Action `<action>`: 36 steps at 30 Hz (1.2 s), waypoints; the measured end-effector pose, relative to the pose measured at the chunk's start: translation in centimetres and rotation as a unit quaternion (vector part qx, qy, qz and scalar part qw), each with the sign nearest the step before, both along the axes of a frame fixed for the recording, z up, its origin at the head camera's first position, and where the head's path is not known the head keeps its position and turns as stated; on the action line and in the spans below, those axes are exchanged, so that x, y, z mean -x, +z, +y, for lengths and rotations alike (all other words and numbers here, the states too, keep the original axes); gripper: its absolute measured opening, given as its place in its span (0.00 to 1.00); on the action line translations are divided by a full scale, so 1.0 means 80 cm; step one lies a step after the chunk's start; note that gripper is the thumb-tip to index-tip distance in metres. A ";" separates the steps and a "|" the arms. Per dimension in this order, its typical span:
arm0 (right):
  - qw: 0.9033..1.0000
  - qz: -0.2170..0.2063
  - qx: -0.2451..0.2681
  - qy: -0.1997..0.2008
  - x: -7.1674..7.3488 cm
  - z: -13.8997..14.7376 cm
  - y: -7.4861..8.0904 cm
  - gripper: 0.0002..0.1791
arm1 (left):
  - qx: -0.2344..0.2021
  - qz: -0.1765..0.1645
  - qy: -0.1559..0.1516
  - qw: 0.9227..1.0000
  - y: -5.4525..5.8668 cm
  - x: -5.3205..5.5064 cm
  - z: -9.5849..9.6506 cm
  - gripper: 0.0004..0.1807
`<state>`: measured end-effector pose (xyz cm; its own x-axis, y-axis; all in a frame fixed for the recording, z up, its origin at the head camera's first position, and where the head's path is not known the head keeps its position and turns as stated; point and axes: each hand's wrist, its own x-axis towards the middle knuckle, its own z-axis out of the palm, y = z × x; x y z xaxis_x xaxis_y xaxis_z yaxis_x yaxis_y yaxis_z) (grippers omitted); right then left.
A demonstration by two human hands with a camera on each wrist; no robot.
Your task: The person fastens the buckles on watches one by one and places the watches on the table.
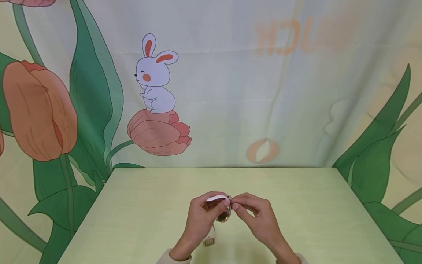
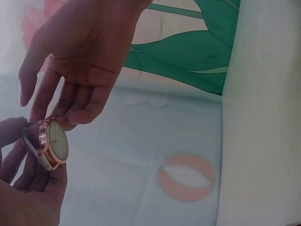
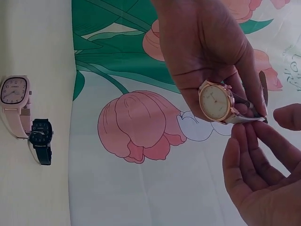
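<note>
A wristwatch (image 3: 217, 101) with a round pale dial, rose-gold case and white strap is held above the table. My left hand (image 1: 203, 214) grips it by the strap, the thumb on a band end. From the right, my right hand (image 1: 258, 216) touches the strap with its fingertips. Both wrist views show the right thumb apart from the strap. In the left wrist view the watch (image 2: 57, 143) hangs between the left hand (image 2: 28, 200) and the right hand (image 2: 89, 61). The buckle is too small and covered to make out.
A pink square-faced watch (image 3: 15, 90) and a black watch (image 3: 42, 134) stand on the pale green table (image 1: 145, 205). The pink watch (image 1: 209, 241) is close to my left wrist in the head view. Behind the table hangs a printed curtain (image 1: 217, 91).
</note>
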<state>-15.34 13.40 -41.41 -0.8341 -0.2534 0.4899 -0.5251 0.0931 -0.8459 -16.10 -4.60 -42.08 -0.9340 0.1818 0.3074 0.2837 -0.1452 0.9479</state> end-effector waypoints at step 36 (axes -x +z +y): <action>0.994 0.027 -0.022 -0.108 -0.001 -0.009 0.009 0.05 | 0.102 0.058 0.033 0.993 -0.012 -0.003 0.006 0.07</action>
